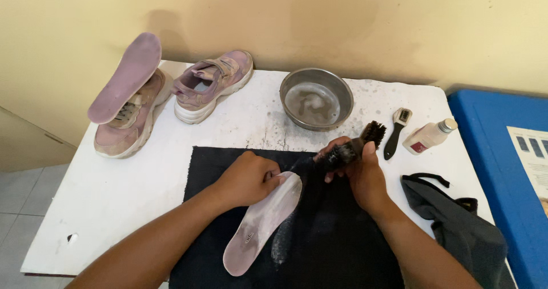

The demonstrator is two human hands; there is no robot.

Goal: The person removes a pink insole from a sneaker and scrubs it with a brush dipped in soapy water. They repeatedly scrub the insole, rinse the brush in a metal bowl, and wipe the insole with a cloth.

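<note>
The insole (264,220) looked light, floppy, wet and slippery; the left hand (246,179) pinned its toe end, while the right hand (358,172) gripped a brush (349,150).

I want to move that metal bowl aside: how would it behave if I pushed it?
The metal bowl holds cloudy, soapy-looking water, so it is probably heavier than it looks and would likely slosh. The white table around it looks wet, so it may slide easily. Its wide, low shape suggests it is unlikely to tip.
</note>
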